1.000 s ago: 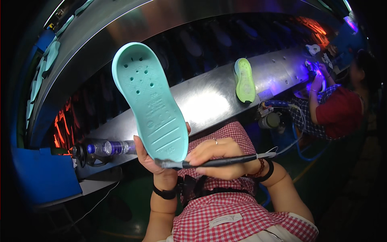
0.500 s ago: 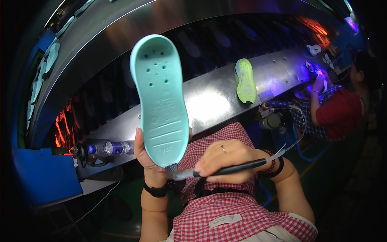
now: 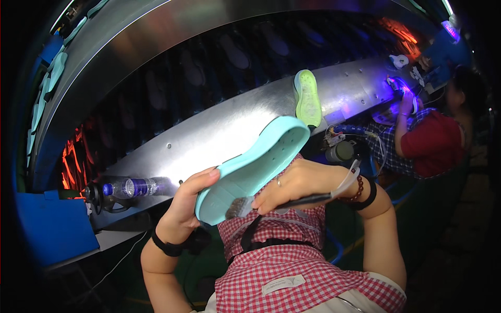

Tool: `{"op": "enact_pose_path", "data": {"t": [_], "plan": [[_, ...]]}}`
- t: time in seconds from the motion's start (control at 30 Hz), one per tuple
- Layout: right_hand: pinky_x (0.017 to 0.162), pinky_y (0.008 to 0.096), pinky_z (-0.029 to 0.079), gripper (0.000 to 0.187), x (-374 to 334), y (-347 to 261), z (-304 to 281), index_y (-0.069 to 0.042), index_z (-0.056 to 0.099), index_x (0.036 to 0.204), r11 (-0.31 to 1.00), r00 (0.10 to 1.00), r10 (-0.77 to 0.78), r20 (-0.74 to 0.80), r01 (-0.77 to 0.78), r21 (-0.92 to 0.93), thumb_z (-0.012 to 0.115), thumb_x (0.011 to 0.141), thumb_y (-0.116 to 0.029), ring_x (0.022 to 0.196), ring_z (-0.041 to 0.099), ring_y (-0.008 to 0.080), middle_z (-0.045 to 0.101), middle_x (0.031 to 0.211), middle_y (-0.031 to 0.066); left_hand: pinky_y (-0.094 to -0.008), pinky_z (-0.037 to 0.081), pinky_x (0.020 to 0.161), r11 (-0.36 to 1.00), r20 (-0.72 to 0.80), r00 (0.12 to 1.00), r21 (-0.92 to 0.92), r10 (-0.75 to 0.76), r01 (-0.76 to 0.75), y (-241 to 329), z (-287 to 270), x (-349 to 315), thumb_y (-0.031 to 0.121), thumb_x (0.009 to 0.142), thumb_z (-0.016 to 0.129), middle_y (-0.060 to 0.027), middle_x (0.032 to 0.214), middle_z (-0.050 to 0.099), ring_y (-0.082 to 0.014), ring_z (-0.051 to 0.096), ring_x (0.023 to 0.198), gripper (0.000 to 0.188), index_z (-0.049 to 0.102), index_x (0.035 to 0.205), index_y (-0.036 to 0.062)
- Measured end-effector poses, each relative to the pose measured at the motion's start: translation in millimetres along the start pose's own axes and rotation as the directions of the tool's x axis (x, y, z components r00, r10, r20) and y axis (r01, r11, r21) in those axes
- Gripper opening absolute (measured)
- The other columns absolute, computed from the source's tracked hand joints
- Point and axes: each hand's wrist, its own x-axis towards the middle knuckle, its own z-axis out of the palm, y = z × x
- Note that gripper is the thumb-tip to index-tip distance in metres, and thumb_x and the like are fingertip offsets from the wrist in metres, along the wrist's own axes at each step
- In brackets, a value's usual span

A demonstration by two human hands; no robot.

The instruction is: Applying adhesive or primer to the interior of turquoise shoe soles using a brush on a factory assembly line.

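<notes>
A light turquoise shoe sole (image 3: 245, 169) is tilted in front of me, its hollow inner side turned toward my right hand. My left hand (image 3: 187, 201) grips the sole by its toe end, thumb along the outer edge. In my right hand (image 3: 297, 185) is a brush (image 3: 308, 199) with a dark handle, a thin tube running from its back end. Its bristles (image 3: 239, 208) lie against the inside of the sole near the toe. Beyond the sole, a yellow-green shoe sole (image 3: 309, 101) lies on the metal bench (image 3: 209, 136).
Clear plastic bottles (image 3: 136, 187) lie at the bench's left end beside a blue box (image 3: 55, 224). A curved machine with glowing orange heaters (image 3: 73, 159) spans the back. At right, a co-worker in a red top (image 3: 433, 138) works under violet light near a round can (image 3: 342, 151).
The turquoise sole has swung from upright to tilted, its heel going right and down. My left hand has turned with it, and the brush has come against the sole's inside.
</notes>
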Motion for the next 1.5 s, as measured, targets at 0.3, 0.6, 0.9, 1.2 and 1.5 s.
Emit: {"op": "enact_pose_path", "data": {"t": [0.3,0.6,0.9,1.2,1.5], "plan": [[0.062,0.0285,0.050,0.025,-7.0,-8.0,-16.2,-0.013,0.062,0.100,0.946,0.978,0.106,0.177,-0.045,-0.322,0.051,0.077,-0.013,0.074,0.064,0.0204,0.064,0.105,0.0013,-0.0247,0.050,0.077,0.997,-0.021,0.999,0.061,-0.046,0.047,-1.9,-9.2,-3.8,0.025,0.088,0.050,-0.0175,0.110,0.057,-0.0181,0.060,0.093,0.048,0.044,0.122,-0.0082],[0.081,0.0344,0.048,0.024,-29.3,20.1,-28.7,-0.001,0.060,0.099,0.987,0.986,0.161,0.037,-0.161,0.001,0.059,0.077,-0.009,0.092,0.061,0.0302,0.063,0.100,0.0152,-0.0238,0.050,0.076,0.983,-0.050,0.996,0.171,0.069,-0.060,-4.5,-20.3,-4.0,0.025,0.087,0.052,-0.0158,0.110,0.056,-0.0159,0.060,0.091,0.052,0.040,0.126,-0.0071],[0.059,0.0219,0.050,0.018,-12.1,40.7,10.0,0.001,0.064,0.096,0.673,0.724,0.609,-0.324,-0.255,0.694,0.062,0.081,-0.007,0.063,0.060,0.0104,0.065,0.079,0.0090,-0.0404,0.048,0.087,0.947,0.040,0.986,-0.289,0.160,-0.142,-30.4,-18.9,28.0,0.029,0.088,0.045,-0.0221,0.118,0.051,-0.0315,0.056,0.103,0.054,0.035,0.129,-0.0044],[0.045,0.0169,0.042,0.018,0.6,54.0,48.0,0.003,0.062,0.098,0.950,0.537,0.297,-0.790,-0.246,0.191,0.059,0.081,-0.002,0.050,0.053,0.0057,0.064,0.081,0.0082,-0.0477,0.048,0.087,0.923,-0.083,0.967,-0.286,0.242,-0.256,-32.0,-21.5,37.0,0.030,0.087,0.044,-0.0215,0.121,0.050,-0.0341,0.056,0.102,0.053,0.038,0.127,-0.0042],[0.044,0.0181,0.037,0.021,-36.8,46.2,22.0,0.003,0.054,0.105,0.620,0.625,0.390,-0.676,0.365,0.695,0.051,0.087,-0.006,0.044,0.045,0.0073,0.058,0.105,0.0266,-0.0522,0.048,0.083,0.636,0.394,0.597,0.042,0.699,-0.771,164.0,-6.6,-34.3,0.040,0.092,0.025,-0.0258,0.116,0.051,-0.0410,0.057,0.096,0.059,0.039,0.125,-0.0071]]}}
